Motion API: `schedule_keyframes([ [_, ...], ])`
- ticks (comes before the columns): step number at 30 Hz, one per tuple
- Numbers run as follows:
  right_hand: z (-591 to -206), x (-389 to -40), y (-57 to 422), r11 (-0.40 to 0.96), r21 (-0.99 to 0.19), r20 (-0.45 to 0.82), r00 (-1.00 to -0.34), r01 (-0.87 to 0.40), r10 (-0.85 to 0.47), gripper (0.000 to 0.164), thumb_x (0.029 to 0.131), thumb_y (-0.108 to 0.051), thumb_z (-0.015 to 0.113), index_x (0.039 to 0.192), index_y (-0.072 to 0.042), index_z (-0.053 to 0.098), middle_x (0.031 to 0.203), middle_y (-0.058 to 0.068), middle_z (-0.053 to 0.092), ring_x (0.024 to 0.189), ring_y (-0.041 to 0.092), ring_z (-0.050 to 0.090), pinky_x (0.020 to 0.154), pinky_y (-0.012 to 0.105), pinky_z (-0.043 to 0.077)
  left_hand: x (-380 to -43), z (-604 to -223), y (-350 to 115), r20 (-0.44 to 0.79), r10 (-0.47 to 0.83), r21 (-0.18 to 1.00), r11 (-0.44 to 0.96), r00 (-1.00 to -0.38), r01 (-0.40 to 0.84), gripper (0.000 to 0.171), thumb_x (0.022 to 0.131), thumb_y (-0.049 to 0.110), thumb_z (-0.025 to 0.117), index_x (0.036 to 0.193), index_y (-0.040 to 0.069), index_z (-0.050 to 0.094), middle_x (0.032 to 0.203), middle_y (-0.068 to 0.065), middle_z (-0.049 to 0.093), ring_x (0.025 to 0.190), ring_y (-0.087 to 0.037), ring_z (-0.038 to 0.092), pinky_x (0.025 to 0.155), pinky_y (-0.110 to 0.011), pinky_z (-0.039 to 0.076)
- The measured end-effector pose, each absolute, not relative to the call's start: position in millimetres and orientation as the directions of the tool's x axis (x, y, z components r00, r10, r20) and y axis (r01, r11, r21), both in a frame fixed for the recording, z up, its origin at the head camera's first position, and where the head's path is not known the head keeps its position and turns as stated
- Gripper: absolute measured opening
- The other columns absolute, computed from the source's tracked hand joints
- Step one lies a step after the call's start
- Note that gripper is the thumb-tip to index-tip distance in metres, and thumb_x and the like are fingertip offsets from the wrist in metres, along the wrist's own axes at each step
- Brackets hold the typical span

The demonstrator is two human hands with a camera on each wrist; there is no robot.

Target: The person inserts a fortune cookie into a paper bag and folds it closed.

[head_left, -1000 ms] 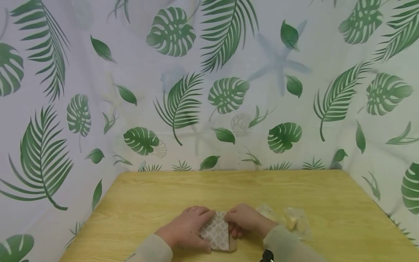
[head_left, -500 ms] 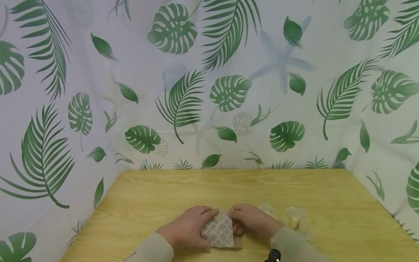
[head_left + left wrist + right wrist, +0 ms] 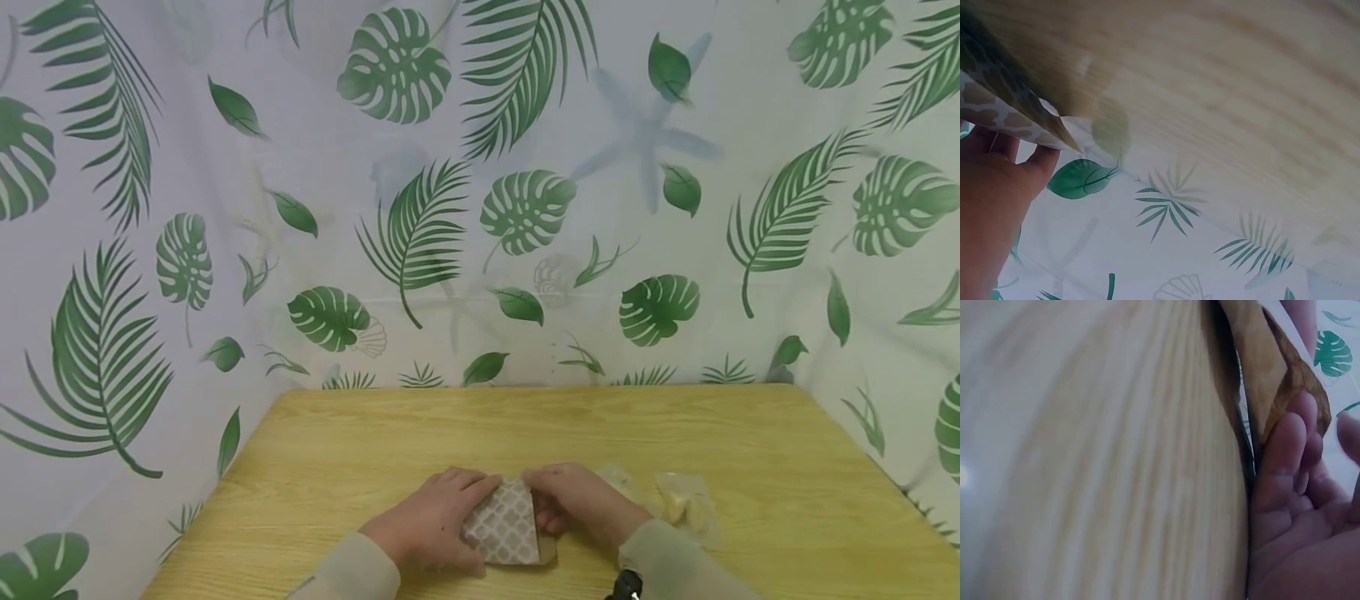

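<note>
A small piece of folded paper (image 3: 504,527) with a pale grey-and-white lattice print lies low in the middle of the head view. Its plain brown layer (image 3: 548,549) shows along the right edge. My left hand (image 3: 437,521) grips it from the left, thumb at the near edge and fingers at the far edge. At the right edge my right hand (image 3: 581,502) pinches the paper, the lower fingers curled in beside the brown layer. In the right wrist view the brown paper (image 3: 1260,359) stands partly apart in layers, with fingertips (image 3: 1289,428) against it.
To the right of my right hand lie two small clear plastic bags; the nearer one (image 3: 682,507) holds yellowish pieces, the other (image 3: 619,478) is partly behind the hand. The wooden table (image 3: 420,429) ends at a leaf-printed cloth (image 3: 480,275) behind and at both sides.
The paper's right edge and my right hand have shifted slightly right and away from me, and the paper has turned a little. My left hand keeps its grip.
</note>
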State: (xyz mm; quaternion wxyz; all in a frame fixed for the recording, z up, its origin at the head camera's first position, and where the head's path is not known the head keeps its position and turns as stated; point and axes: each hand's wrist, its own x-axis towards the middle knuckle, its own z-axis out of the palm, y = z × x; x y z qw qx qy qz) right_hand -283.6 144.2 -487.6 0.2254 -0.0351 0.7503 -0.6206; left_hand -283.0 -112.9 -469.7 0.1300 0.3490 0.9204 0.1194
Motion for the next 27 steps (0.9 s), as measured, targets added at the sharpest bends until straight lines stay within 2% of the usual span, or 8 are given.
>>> schedule_keyframes([
  [7,-489.2,-285.0,142.9,0.222,-0.948,-0.290,-0.903,0.227,-0.315,0.021,0.097,-0.022,0.064,0.100,-0.003,0.072,0.075,0.004,0.064,0.065,0.012,0.060,0.060,0.025,0.054,-283.2,-468.7,-114.7,-0.137,0.696,0.316,0.705,-0.705,0.635,0.105,0.075,0.061,0.082,0.160,0.030,0.029,0.156,0.007,0.037,0.143,-0.017,0.033,0.118,-0.048,0.028],
  [14,-489.6,-285.3,148.1,0.160,-0.959,-0.278,-0.894,0.236,-0.352,0.018,0.100,-0.021,0.061,0.096,-0.005,0.068,0.076,0.004,0.060,0.067,0.013,0.057,0.061,0.025,0.052,-285.2,-468.7,-116.2,-0.167,0.685,0.376,0.709,-0.709,0.597,0.106,0.075,0.058,0.083,0.161,0.038,0.023,0.158,0.009,0.034,0.145,-0.017,0.030,0.116,-0.048,0.031],
  [21,-490.4,-285.8,148.1,0.168,-0.959,-0.274,-0.895,0.227,-0.351,0.021,0.100,-0.024,0.061,0.093,-0.005,0.068,0.074,0.004,0.061,0.067,0.013,0.058,0.061,0.025,0.052,-284.9,-467.7,-115.8,-0.194,0.670,0.355,0.729,-0.717,0.585,0.108,0.074,0.065,0.080,0.161,0.035,0.024,0.156,0.009,0.035,0.144,-0.018,0.031,0.117,-0.048,0.028],
  [27,-489.3,-285.2,149.8,0.168,-0.965,-0.255,-0.882,0.204,-0.397,0.022,0.101,-0.024,0.060,0.098,-0.004,0.069,0.076,0.005,0.061,0.067,0.014,0.059,0.062,0.027,0.054,-285.2,-470.5,-113.8,-0.178,0.681,0.331,0.721,-0.711,0.608,0.111,0.072,0.075,0.074,0.162,0.032,0.023,0.161,0.007,0.029,0.147,-0.018,0.026,0.119,-0.050,0.024],
])
